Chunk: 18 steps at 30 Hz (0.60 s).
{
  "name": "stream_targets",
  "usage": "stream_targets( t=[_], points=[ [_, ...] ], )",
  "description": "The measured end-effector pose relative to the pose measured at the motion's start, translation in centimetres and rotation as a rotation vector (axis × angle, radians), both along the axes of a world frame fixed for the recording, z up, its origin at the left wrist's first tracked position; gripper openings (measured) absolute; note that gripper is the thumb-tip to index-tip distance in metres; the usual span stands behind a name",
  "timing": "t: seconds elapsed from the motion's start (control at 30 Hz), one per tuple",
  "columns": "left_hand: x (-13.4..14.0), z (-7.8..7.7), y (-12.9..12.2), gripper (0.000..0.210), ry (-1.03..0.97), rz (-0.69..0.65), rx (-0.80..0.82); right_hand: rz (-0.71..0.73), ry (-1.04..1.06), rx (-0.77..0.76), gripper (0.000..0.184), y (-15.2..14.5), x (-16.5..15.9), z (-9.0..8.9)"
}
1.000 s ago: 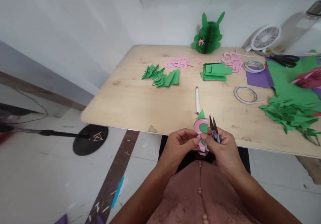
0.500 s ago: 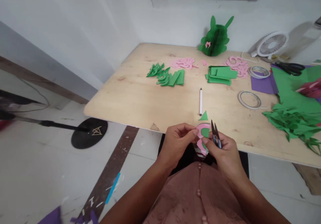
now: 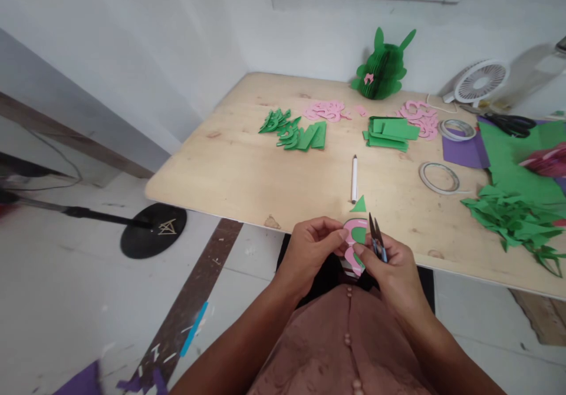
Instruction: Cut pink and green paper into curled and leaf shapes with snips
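Between my hands, at the table's front edge, is a curvy pink paper cutout with green paper against it. My left hand pinches its left side between thumb and fingers. With thumb and fingertips my right hand grips the right side of the papers. Scissors also rest in the right hand, their dark blades pointing up and slightly apart, with bluish handles partly hidden by the fingers. Just beyond the hands lie a small green paper triangle and a white pen.
On the wooden table lie green cutouts, pink cutouts, green strips, tape rolls, black scissors and green scraps. A green paper figure and a white fan stand along the wall.
The view has shifted slightly. Both hands keep their hold on the pink and green paper, and the scissors remain in the right hand. Nothing on the table has visibly moved.
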<state>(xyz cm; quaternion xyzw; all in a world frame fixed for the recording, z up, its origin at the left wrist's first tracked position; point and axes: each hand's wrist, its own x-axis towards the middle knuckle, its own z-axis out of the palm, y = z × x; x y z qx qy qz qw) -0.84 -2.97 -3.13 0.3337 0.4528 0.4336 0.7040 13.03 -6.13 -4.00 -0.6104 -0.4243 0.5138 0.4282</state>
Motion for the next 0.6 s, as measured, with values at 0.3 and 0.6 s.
stream_targets(
  t=[0.3, 0.6],
  points=[
    [0.14, -0.10, 0.02, 0.014, 0.016, -0.042, -0.003, 0.015, 0.011, -0.007, 0.015, -0.01, -0.04, 0.35],
    [0.38, -0.03, 0.44, 0.014, 0.022, -0.011, 0.004, 0.031, -0.027, -0.013, 0.015, -0.05, -0.16, 0.43]
  ],
)
